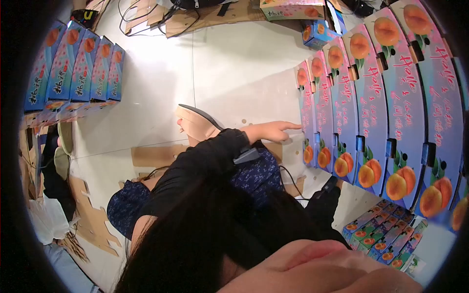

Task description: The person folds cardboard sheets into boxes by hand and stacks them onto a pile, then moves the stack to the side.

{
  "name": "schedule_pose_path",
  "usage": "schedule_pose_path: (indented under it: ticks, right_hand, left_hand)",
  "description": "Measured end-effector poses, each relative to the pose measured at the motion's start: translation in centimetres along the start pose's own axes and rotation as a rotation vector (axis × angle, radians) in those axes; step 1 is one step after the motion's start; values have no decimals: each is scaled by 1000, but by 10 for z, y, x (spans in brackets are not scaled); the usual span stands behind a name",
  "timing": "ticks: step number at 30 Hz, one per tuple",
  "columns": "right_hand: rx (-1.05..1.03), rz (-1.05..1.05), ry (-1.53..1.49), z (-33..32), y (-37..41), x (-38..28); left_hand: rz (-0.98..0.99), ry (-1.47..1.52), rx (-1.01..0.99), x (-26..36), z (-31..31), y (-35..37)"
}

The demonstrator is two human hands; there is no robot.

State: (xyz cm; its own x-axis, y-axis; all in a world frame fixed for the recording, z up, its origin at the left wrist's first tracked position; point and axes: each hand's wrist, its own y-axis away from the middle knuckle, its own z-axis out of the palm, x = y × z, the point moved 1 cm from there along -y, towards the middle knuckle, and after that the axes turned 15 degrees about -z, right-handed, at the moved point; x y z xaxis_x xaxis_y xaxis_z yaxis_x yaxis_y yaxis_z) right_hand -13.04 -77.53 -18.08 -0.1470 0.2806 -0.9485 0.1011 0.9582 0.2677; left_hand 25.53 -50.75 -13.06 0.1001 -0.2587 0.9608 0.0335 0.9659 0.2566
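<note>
My left hand [271, 131] reaches out from a black sleeve with its index finger extended and other fingers curled. Its fingertip is right at the edge of the nearest peach carton [306, 115] in a long row on the right. These cartons [370, 110] are pink and blue, printed with peaches and red lettering, and stand side by side with dark slots in their faces. My right arm [322, 195], in a black sleeve with a dark device at the wrist, runs behind the row's lower edge; the right hand's fingers are hidden there.
Another group of peach cartons [73, 68] stands at the upper left. More small cartons [383, 232] are stacked at the lower right. Flattened cardboard [210, 22] and cables lie at the back. A sandalled foot [195, 124] rests on the pale tiled floor [156, 97]. Another person's legs show at left.
</note>
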Motion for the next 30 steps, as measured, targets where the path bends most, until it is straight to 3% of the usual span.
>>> schedule_pose_path:
  ticks: [3, 4, 7, 9, 12, 15, 16, 18, 20, 23, 24, 30]
  right_hand:
    - [-65, -58, 136, 4, 23, 20]
    - [-112, -154, 242, 10, 39, 27]
    - [-332, -753, 782, 37, 130, 29]
    - [-591, -854, 1134, 84, 228, -42]
    - [-876, -1092, 1008, 140, 277, -71]
    - [-972, -1554, 998, 213, 270, -84]
    - [-1023, -1516, 1203, 239, 267, -96]
    - [-843, -1838, 1354, 289, 227, -76]
    - [-756, -1846, 1747, 333, 191, -72]
    - [-633, -1808, 2058, 365, 157, -82]
    - [-412, -1910, 2187, 364, 157, -83]
    - [-526, -1994, 2321, 349, 130, -62]
  left_hand:
    - [61, -136, 98, 3, -21, 42]
    - [64, -164, 138, 15, -28, 62]
    - [17, -194, 233, 43, -41, 122]
    - [-22, -233, 297, 57, -43, 159]
    - [-93, -379, 403, 73, -32, 208]
    - [-259, -553, 411, 93, -8, 249]
    - [-343, -590, 393, 88, 0, 258]
    - [-427, -607, 405, 69, 13, 272]
    - [-339, -523, 500, 46, 24, 273]
    - [-119, -322, 710, 14, 37, 265]
    - [-134, -329, 679, 21, 34, 262]
    - [-67, -215, 698, 5, 23, 240]
